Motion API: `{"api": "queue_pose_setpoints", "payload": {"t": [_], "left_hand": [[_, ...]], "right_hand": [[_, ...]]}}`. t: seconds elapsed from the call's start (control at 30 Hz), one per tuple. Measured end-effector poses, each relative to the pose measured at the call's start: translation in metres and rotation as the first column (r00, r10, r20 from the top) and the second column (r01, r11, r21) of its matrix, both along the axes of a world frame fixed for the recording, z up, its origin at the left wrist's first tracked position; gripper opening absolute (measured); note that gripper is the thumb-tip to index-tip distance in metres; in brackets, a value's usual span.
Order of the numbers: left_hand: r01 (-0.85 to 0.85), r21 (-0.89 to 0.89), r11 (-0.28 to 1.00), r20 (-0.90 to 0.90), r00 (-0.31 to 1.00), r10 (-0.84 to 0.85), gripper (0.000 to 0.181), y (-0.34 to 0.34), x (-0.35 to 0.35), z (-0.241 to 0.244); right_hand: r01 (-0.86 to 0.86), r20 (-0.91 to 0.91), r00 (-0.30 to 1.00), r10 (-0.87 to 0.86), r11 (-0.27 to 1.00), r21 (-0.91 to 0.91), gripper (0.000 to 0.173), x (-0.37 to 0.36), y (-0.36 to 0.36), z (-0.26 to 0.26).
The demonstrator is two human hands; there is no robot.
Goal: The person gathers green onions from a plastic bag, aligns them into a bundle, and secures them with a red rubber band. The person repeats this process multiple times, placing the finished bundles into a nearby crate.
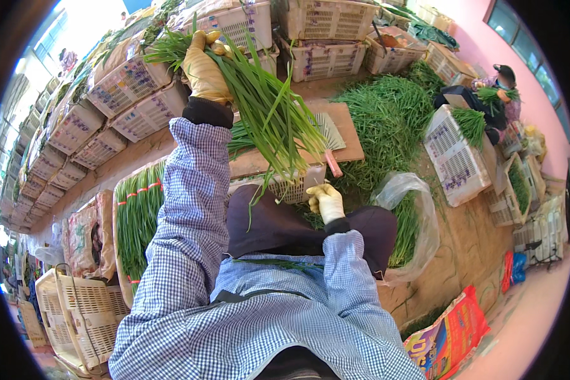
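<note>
My left hand (208,66), in a yellowish glove, is raised at the top and closed around a bunch of long green leafy stalks (270,104), likely garlic chives. Their pale ends hang down to the right, above my lap. My right hand (327,200), gloved too, is near my right knee with its fingers curled; whether a thin stalk is between them is unclear. Between the hands, a cardboard sheet (354,128) lies on a white plastic crate (294,186). On the cardboard rest a metal spiked plate (329,130) and a pinkish-orange handle (333,164).
Loose greens (384,118) are heaped ahead to the right, near a clear plastic bag (427,209) of stalks. Banded bundles (140,213) fill a crate at my left. Stacked crates (128,88) line the left and back. Another person (503,95) sits at the far right holding greens.
</note>
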State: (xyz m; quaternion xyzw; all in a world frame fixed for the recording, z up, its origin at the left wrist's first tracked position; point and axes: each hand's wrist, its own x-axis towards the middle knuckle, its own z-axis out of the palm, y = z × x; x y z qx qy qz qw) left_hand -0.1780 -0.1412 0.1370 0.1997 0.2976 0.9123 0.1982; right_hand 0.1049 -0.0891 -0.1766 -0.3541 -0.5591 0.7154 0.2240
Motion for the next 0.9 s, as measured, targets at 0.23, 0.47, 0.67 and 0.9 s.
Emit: {"api": "queue_pose_setpoints", "payload": {"t": [0.23, 0.47, 0.67, 0.9], "left_hand": [[0.027, 0.005, 1.0, 0.02, 0.999, -0.028, 0.033, -0.001, 0.014, -0.006], [-0.008, -0.001, 1.0, 0.043, 0.999, 0.008, 0.03, -0.002, 0.035, -0.004], [-0.004, 0.019, 1.0, 0.038, 0.999, 0.003, 0.032, -0.004, 0.022, 0.001], [0.001, -0.014, 1.0, 0.044, 0.999, -0.001, 0.033, 0.003, 0.021, -0.008]], "right_hand": [[0.22, -0.275, 0.946, -0.17, 0.962, 0.164, 0.029, -0.004, -0.014, 0.097], [0.22, -0.026, 0.959, -0.282, 0.682, 0.698, 0.015, -0.011, -0.009, 0.091], [-0.239, 0.62, 0.782, -0.061, 0.89, 0.389, 0.031, 0.031, 0.018, 0.019], [-0.075, -0.508, 0.859, -0.064, 0.966, -0.249, 0.043, 0.002, -0.002, 0.092]]}}
